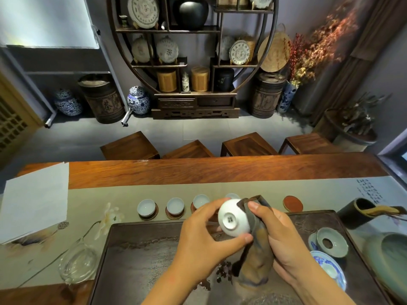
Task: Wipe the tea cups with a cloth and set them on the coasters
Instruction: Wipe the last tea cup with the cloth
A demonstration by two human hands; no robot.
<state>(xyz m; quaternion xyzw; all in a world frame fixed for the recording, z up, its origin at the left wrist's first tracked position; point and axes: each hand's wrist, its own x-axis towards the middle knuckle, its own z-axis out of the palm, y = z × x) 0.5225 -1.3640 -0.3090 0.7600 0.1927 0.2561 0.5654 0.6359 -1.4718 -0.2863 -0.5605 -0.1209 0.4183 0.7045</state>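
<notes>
My left hand (204, 236) grips a white tea cup (233, 217) over the dark tea tray (136, 256), its foot turned toward me. My right hand (279, 236) holds a brown-grey cloth (255, 249) pressed against the cup's right side, with the rest hanging down. On the table runner behind, three white cups (146, 207) (175, 205) (200, 200) sit on dark round coasters (154, 216). A further cup (232, 196) peeks out just behind the held one. To the right lies a red-brown coaster (293, 203) with nothing on it.
A clear glass pitcher (78, 264) lies left of the tray. At right are a celadon strainer holder (331, 242), a blue-and-white dish (330, 267), a dark tool holder (357, 213) and a green basin (389, 256). White paper (35, 199) covers the table's left end. Stools stand beyond the table.
</notes>
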